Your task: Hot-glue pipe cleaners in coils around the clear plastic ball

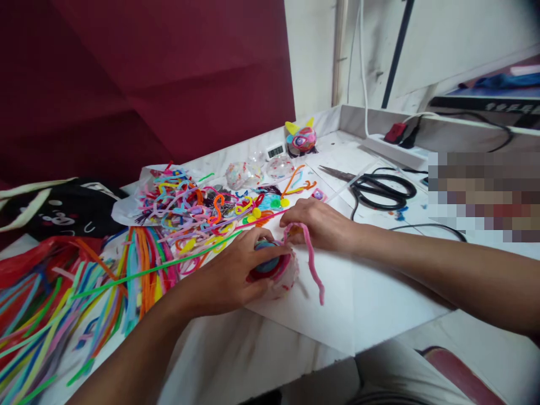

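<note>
My left hand point(240, 267) is wrapped round a clear plastic ball point(287, 281), whose near face carries a blue and red coil of pipe cleaner point(268, 259). At the ball's right upper edge, my right hand point(312, 222) pinches a pink pipe cleaner point(311, 259). One end of that pipe cleaner curves up and hangs down toward the paper. The fingertips of both hands are close together there, and the pinch itself is partly hidden. White paper point(333, 315) lies beneath the ball.
Black-handled scissors point(371, 188) lie right of my right hand. Bent pipe cleaners point(181, 197) heap at the back left, with long straight ones point(143, 270) in front. Behind are clear balls point(244, 174), a small digital clock point(275, 151), a decorated ball point(302, 138) and a power strip point(396, 146).
</note>
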`<state>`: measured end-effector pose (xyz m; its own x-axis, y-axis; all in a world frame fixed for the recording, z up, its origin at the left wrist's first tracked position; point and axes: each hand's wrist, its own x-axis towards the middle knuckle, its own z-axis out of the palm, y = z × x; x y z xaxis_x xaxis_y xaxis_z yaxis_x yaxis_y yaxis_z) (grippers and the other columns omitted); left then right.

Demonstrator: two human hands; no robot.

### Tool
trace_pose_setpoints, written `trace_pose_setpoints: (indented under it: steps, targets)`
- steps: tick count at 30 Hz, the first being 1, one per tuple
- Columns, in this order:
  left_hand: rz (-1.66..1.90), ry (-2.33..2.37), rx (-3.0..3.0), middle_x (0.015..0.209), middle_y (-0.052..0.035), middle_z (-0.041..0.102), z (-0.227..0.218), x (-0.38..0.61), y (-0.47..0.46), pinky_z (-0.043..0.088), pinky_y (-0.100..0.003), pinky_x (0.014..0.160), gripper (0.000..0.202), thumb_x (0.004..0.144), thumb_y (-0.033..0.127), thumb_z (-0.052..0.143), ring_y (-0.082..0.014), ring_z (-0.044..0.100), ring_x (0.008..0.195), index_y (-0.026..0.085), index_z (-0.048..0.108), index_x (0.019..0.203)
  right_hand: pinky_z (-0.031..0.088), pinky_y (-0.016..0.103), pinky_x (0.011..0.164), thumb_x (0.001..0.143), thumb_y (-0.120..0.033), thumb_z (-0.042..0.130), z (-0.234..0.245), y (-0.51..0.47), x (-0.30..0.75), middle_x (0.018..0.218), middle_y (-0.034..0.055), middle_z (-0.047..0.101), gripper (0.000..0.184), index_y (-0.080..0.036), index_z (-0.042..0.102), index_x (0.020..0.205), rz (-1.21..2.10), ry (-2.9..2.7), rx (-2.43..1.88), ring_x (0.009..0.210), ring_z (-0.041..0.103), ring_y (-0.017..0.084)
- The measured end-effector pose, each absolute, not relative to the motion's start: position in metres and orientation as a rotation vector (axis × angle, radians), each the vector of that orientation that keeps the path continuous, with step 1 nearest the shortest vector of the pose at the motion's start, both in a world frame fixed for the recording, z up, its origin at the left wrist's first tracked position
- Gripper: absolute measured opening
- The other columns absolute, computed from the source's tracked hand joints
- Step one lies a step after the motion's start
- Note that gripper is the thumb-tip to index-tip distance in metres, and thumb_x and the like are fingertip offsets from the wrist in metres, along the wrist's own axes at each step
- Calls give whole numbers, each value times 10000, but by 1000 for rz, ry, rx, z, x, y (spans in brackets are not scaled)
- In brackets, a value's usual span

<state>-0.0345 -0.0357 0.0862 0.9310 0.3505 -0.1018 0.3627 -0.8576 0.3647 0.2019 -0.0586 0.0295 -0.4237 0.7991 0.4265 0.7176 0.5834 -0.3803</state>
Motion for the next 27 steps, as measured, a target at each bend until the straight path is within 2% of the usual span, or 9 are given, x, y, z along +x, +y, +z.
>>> trace_pose_setpoints:
  steps: [7, 15, 18, 23, 27]
  targets:
    - [-269, 522, 2787, 1292, -66, 500, 98, -23, -29, 418, -494, 1034, 557, 827, 212, 656, -292, 494, 1188, 351, 546, 1354, 392, 335, 766, 826, -247, 671, 32, -58, 202, 880, 104, 733, 172, -137, 704, 955, 160, -2247, -1233, 842, 615, 232]
    - [-270, 572, 2740, 1338, -65, 480, 95, -23, -26, 416, -490, 1046, 528, 823, 267, 674, -297, 483, 1226, 357, 559, 1330, 413, 357, 769, 805, -245, 702, 42, -60, 203, 906, 145, 737, 232, -100, 720, 986, 237, -2236, -1298, 865, 636, 269]
    - [-230, 551, 2742, 1365, -61, 478, 95, -24, -28, 405, -479, 1073, 503, 815, 273, 688, -298, 473, 1255, 337, 581, 1303, 420, 326, 724, 805, -233, 701, 45, -61, 205, 884, 131, 735, 224, -100, 716, 984, 294, -2193, -1326, 819, 647, 244]
    - [-174, 495, 2772, 1461, -56, 445, 95, -26, -31, 387, -475, 1111, 500, 806, 191, 663, -303, 438, 1332, 315, 587, 1285, 410, 268, 635, 799, -206, 717, 51, -64, 206, 759, 50, 709, 189, -124, 703, 969, 380, -2072, -1363, 679, 639, 171]
    - [-173, 475, 2780, 1566, -38, 362, 93, -29, -30, 339, -476, 1168, 515, 827, 205, 652, -304, 365, 1422, 307, 560, 1324, 434, 256, 638, 806, -213, 719, 53, -61, 206, 781, 44, 713, 161, -130, 698, 942, 459, -2008, -1350, 698, 651, 161]
